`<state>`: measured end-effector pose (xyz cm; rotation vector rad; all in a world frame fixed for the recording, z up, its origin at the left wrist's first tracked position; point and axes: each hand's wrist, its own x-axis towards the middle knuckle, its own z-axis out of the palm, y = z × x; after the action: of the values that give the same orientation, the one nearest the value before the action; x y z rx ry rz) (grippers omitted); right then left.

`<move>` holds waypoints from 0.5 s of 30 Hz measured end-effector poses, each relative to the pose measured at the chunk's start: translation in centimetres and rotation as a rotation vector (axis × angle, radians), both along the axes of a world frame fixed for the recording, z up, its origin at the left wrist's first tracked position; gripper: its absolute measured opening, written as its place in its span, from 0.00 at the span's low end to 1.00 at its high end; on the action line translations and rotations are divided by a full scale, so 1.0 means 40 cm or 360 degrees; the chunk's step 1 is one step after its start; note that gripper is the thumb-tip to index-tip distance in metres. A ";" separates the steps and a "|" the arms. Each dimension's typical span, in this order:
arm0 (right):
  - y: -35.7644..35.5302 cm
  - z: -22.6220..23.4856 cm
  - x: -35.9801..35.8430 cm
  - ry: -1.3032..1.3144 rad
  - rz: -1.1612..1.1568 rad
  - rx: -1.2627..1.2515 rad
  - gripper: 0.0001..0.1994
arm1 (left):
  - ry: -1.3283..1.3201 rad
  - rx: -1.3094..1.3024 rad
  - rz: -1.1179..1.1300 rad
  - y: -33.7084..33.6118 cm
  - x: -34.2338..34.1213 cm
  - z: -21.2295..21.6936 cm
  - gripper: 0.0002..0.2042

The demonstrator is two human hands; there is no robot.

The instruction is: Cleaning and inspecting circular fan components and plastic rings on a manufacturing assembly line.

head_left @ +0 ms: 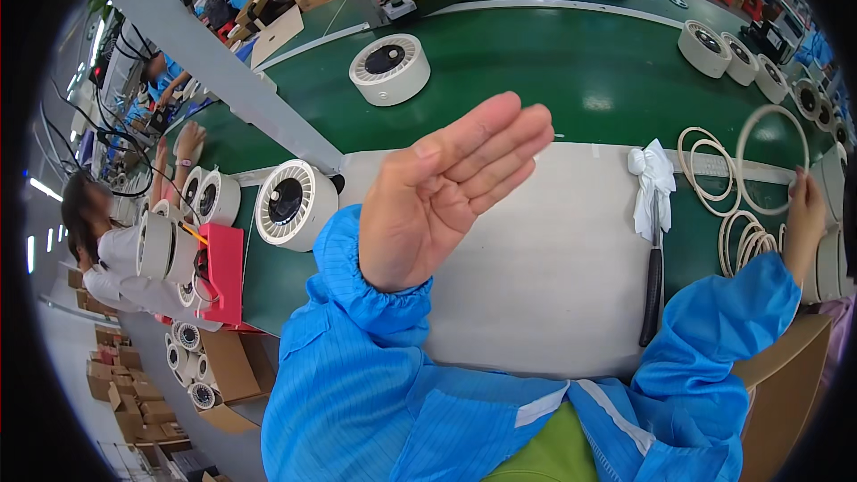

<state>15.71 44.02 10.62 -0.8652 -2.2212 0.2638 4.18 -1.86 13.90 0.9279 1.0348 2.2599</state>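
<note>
My left hand (455,183) is raised over the pale work mat (536,286), palm showing, fingers stretched out, holding nothing. To the right, my right hand (806,219) grips a thin cream ring (772,110), held up on edge. Beneath and beside that ring, more cream rings (686,165) lie on the green table, several of them in a loose stack (726,250). Between my hands, at the mat's right edge, lies a tool with a black handle (652,295). A crumpled white cloth (654,183) covers its far end.
Left of the mat stands a round white vented housing (296,205) beside a metal post (268,116). Another housing (389,70) sits farther back; several line the far right (703,49). A red bin (228,272) is at left. Co-workers sit across and to the left.
</note>
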 end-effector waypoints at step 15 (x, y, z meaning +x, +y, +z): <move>-0.001 -0.060 -0.041 -0.0352 -0.0096 -0.0130 0.12 | 0.1994 -0.2373 0.2147 -0.074 -0.529 -0.298 0.33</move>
<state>14.05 44.00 8.20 -1.0473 -2.3965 0.2418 -16.99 -4.80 2.00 0.7780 3.7332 0.2106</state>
